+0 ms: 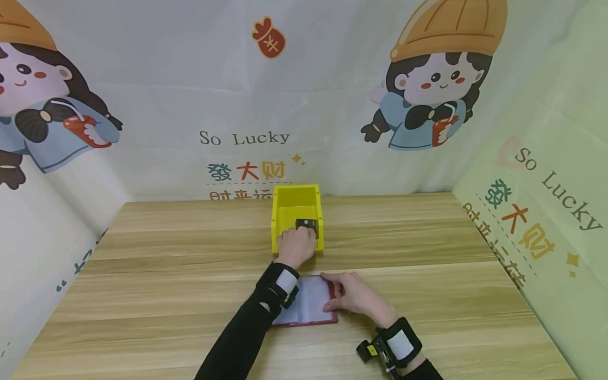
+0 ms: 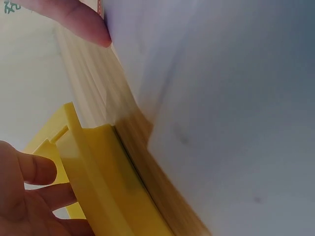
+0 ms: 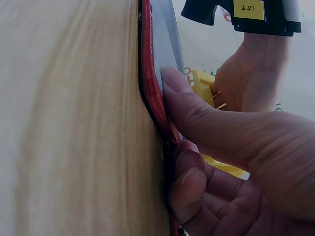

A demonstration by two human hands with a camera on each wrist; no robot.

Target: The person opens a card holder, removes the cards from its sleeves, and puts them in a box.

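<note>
An open notebook [image 1: 314, 302] with blank white pages and a red cover lies on the table. My right hand [image 1: 353, 293] pinches its right edge. In the right wrist view the thumb lies on the page, with curled fingers at the red cover [image 3: 153, 86]. Beyond the notebook, my left hand [image 1: 296, 247] reaches into a yellow bin [image 1: 274, 221]. A small black object [image 1: 306, 225] sits inside, right by that hand. The bin's wall hides the left fingertips in the left wrist view, so I cannot tell whether they hold anything.
The wood-grain table [image 1: 157, 274] stretches to both sides of the notebook. A printed cloth backdrop [image 1: 332, 105] rises behind the bin and along the sides. Each wrist wears a black strap with a camera [image 1: 366, 351]. The left forearm [image 1: 242, 338] overlaps the notebook's left part.
</note>
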